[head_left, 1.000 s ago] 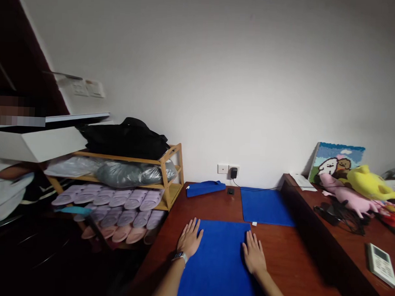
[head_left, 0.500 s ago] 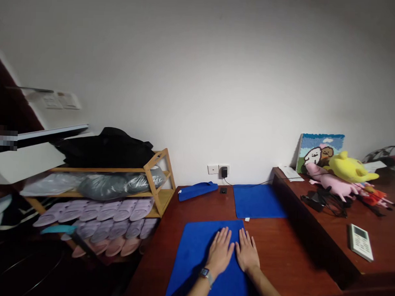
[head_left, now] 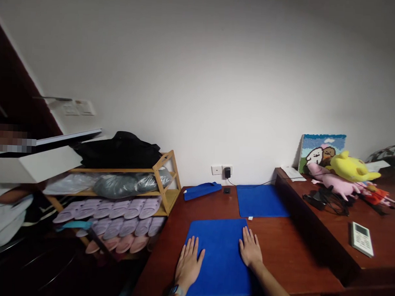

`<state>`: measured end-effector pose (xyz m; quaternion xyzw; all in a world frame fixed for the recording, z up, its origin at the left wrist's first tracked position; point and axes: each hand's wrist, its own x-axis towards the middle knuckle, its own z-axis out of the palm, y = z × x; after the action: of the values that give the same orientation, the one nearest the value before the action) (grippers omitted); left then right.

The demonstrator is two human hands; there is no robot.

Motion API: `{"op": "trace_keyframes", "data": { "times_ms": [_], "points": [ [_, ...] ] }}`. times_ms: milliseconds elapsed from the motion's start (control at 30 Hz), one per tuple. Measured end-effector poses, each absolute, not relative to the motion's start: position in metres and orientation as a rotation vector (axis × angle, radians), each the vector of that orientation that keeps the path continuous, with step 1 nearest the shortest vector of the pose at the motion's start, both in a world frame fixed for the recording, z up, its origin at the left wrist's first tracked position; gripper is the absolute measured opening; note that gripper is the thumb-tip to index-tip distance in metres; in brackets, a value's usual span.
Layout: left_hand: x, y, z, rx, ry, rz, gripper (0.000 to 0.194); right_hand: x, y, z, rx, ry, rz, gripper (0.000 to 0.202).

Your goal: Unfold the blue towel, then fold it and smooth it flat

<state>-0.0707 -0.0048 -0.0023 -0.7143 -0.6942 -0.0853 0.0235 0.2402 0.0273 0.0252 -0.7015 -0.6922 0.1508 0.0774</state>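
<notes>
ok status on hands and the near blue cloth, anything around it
Left hand open on left edge, right hand open on right edge. Near blue cloth spread flat. Second flat blue cloth, folded blue cloth beyond it.

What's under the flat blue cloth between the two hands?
The reddish-brown wooden table shows beside the flat blue cloth, which lies on it. Whatever might be between them is covered, so I can't see it.

Blue cloth (head_left: pixel 219 262): margins partly hidden under my left hand (head_left: pixel 189 263) and right hand (head_left: pixel 251 250).
My right forearm (head_left: pixel 272 284): cut off, bottom edge.
White box (head_left: pixel 44 165): cut off, left edge.
Keypad device (head_left: pixel 362 239), lower right: markings too small to read.
</notes>
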Motion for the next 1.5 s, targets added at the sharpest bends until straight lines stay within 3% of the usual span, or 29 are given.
{"op": "trace_keyframes", "data": {
  "times_ms": [533, 700, 900, 1233, 1500],
  "points": [
    [-0.058, -0.002, 0.009, -2.196, -2.151, -0.244, 0.076, 0.236, -0.048, 0.023, -2.07, -2.07, 0.448, 0.07],
    [0.019, -0.012, 0.018, -2.443, -1.877, -0.424, 0.071, 0.236, -0.045, 0.022, -2.066, -2.081, 0.433, 0.07],
    [0.095, -0.027, 0.017, -2.791, -1.767, -0.298, 0.072, 0.238, -0.046, 0.022, -2.036, -2.134, 0.414, 0.067],
    [-0.074, -0.033, 0.013, -2.163, -2.32, -0.189, 0.075, 0.235, -0.047, 0.029, -2.098, -2.098, 0.422, 0.07],
    [-0.074, -0.04, 0.015, -2.133, -2.304, -0.239, 0.074, 0.233, -0.062, 0.019, -2.125, -2.025, 0.382, 0.069]
  ]
}}
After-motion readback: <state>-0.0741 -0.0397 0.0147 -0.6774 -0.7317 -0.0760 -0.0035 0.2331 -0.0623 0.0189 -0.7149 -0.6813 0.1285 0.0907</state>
